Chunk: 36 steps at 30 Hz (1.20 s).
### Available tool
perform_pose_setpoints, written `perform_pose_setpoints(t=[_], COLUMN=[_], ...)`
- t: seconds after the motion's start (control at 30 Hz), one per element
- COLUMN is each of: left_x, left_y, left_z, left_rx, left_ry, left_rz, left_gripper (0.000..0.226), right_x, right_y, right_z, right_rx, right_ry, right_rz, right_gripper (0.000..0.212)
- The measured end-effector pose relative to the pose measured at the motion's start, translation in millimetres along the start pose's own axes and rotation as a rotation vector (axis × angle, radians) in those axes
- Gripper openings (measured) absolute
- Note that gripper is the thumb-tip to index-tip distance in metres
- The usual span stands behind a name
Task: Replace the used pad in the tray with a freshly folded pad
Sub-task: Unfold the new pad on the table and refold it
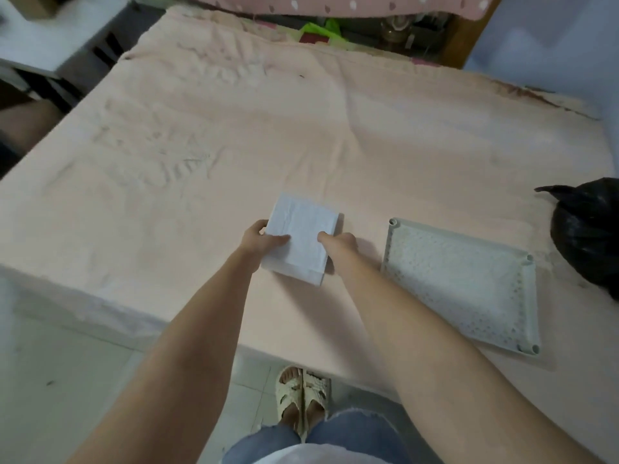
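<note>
Over the peach bed sheet (301, 128), left hand (259, 239) and right hand (338, 244) are gripping a folded white pad (301, 236) beside the perforated tray (465, 283).

Left of the tray (462, 283) the pink sheet (201, 145) lies open; its right side is crowded by a black bag (589, 229), apparently not touching it.

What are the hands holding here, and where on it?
Both hold the folded white pad above the bed: left hand at its left edge, right hand at its right edge, thumbs on top.
</note>
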<state>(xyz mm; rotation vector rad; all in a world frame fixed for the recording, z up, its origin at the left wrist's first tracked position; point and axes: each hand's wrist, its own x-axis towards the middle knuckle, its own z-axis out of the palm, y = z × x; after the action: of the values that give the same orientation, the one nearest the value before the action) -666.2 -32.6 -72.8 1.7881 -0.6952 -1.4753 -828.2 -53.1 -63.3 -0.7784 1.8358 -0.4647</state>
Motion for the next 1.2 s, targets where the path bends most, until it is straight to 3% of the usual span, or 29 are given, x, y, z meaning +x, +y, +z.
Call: perform_pose_setpoints(t=[0.13, 0.27, 0.37, 0.47, 0.6, 0.87, 1.2], left_x=[-23, -47, -65, -82, -96, -97, -47], left_y=[-11, -27, -39, -53, -64, -70, -70], left_z=[-39, -71, -91, -112, -134, -167, -240], left_rx=[-0.224, -0.356, -0.354, -0.306, -0.259, -0.208, -0.004], left_ry=[0.039, 0.118, 0.204, 0.298, 0.37, 0.38, 0.171], left_rz=[0.001, 0.034, 0.009, -0.03, -0.047, -0.02, 0.033], left_gripper=[0.04, 0.044, 0.042, 0.038, 0.034, 0.035, 0.031], right_x=[-15, -37, -49, -61, -82, -98, -123], right_y=[-6, -11, -11, -6, 0, 9, 6], right_z=[33, 62, 81, 98, 114, 145, 213], right_rx=[0.045, 0.123, 0.153, 0.082, -0.025, -0.036, 0.036], right_ry=[-0.112, -0.163, -0.28, -0.467, -0.535, -0.535, -0.295], right_rz=[-0.145, -0.186, -0.166, -0.212, -0.25, -0.24, -0.167], right_gripper=[0.031, 0.039, 0.037, 0.021, 0.025, 0.026, 0.035])
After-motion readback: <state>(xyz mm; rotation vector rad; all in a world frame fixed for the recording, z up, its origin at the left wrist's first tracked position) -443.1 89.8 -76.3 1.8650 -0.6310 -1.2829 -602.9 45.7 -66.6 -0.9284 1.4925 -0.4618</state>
